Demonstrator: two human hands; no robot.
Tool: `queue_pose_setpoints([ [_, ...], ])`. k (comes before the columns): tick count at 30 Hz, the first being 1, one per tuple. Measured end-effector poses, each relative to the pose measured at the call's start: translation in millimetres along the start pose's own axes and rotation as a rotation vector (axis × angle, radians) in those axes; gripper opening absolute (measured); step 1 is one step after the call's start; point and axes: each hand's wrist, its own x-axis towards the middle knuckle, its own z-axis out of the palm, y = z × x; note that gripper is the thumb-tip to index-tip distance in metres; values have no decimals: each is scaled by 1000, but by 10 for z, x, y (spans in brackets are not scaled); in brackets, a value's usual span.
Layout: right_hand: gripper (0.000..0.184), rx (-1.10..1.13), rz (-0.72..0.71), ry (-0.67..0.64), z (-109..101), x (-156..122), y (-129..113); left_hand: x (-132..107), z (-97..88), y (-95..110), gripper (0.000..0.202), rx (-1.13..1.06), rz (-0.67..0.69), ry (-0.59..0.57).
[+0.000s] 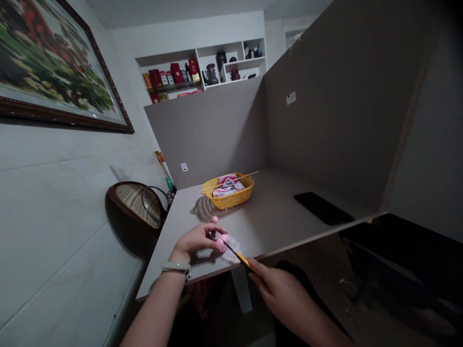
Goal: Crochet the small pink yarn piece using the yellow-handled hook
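Note:
Near the table's front edge my left hand [200, 239] is closed on a pink ball [222, 243] that looks like soft clay. My right hand [280, 284] grips a craft knife [244, 260] with a yellow and black handle. The knife's dark, thin blade points up and left, and its tip touches or lies just in front of the ball; I cannot tell which. Beneath the ball spreads a crumpled clear plastic sheet [232, 254]. A smaller pink ball [214, 219] rests on the table just beyond my left fingers.
A yellow basket [235, 198] holding printed packets stands farther back on the grey table [269, 226], with a thin stick [241, 177] across its top. To the right lies a flat black object [321, 207]. Grey panels close off the back and right; a brown woven chair [135, 207] stands left.

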Motion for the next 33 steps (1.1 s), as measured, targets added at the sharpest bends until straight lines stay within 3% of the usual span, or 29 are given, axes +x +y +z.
queue_pose_setpoints([
  [3,42,6,17,-23,-38,-76,8,11,22,29,51,19,1,1],
  [10,38,-66,-10,29,-3,206,-140,16,22,-10,54,-48,-28,-29],
  [17,43,-28,20,-12,-38,-96,-25,15,11,-3,53,-12,-20,4],
  [24,40,-123,-5,22,-67,230,-175,-6,43,24,52,-78,-36,-46],
  [30,38,-31,6,-11,-114,-7,-53,21,17,-3,51,-1,-10,-9],
  [33,37,-50,10,-11,-101,39,-102,22,44,11,52,-17,-4,-54],
])
